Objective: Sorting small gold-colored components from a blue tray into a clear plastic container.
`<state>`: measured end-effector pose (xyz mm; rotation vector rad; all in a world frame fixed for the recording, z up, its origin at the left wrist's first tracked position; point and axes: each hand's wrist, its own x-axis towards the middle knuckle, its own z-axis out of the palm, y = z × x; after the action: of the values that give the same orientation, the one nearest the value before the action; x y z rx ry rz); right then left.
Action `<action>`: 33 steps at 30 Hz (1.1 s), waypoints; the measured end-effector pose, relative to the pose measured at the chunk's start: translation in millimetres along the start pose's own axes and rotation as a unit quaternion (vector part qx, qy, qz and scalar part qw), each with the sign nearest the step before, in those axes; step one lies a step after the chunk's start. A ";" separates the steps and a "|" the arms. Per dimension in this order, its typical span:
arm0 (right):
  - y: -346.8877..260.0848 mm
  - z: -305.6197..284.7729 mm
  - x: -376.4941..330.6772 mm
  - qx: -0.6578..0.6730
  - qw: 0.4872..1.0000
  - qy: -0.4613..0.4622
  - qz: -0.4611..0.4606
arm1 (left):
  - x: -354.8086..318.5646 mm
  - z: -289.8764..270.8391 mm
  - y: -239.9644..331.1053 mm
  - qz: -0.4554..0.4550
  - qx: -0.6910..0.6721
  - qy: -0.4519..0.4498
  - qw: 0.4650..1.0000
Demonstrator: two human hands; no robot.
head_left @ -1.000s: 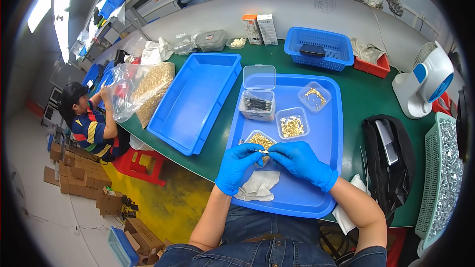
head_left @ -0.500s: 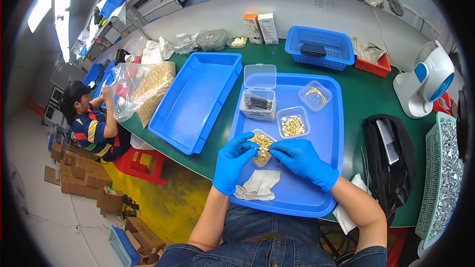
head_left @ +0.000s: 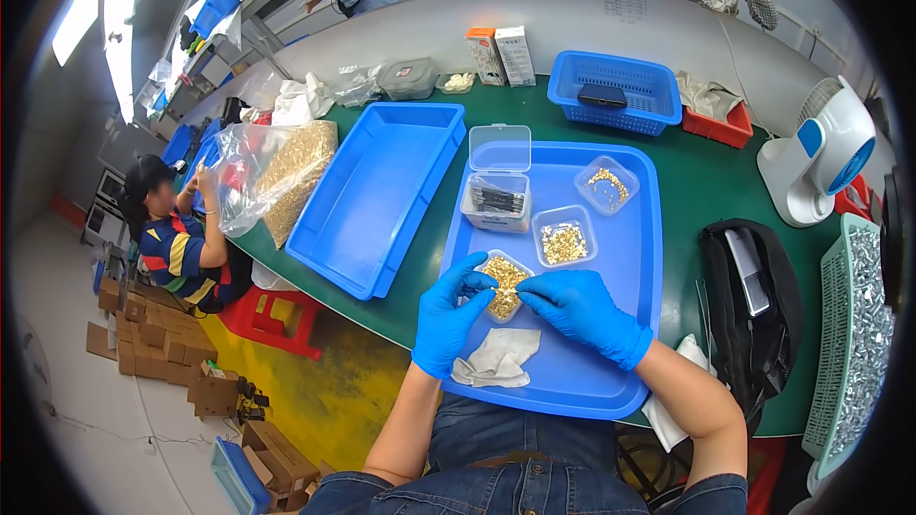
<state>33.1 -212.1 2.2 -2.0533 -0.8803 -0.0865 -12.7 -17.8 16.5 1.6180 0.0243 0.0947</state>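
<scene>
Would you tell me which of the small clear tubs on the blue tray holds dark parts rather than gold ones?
The lidded tub at the tray's far left, lid open; the other three hold gold parts.

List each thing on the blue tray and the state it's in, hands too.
Hinged box: lid up, dark parts inside.
Nearest tub: open, gold parts, between both hands.
Middle tub: open, gold parts.
Far tub: open, few parts.
Left hand: gloved.
Right hand: gloved.

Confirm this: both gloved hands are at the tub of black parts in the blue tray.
Not quite. The head view shows the left hand and right hand at the tub of gold parts in the blue tray; the black-parts tub sits untouched.
</scene>
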 end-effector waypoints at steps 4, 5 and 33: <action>-1.2 -0.8 0.8 0.008 1.000 -0.017 0.008 | -0.1 0.8 1.6 -0.006 -0.001 -0.008 1.000; -1.4 -0.9 1.1 0.021 0.999 -0.030 0.018 | 0.2 1.7 1.9 -0.010 -0.012 -0.014 1.000; -0.6 -0.2 1.6 0.057 0.998 -0.013 0.035 | 3.9 -6.2 -6.5 -0.070 -0.036 0.003 0.997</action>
<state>34.0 -211.1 3.4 -1.9810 -0.8103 0.0289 -9.0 -11.0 10.4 1.5400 0.1374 -0.0070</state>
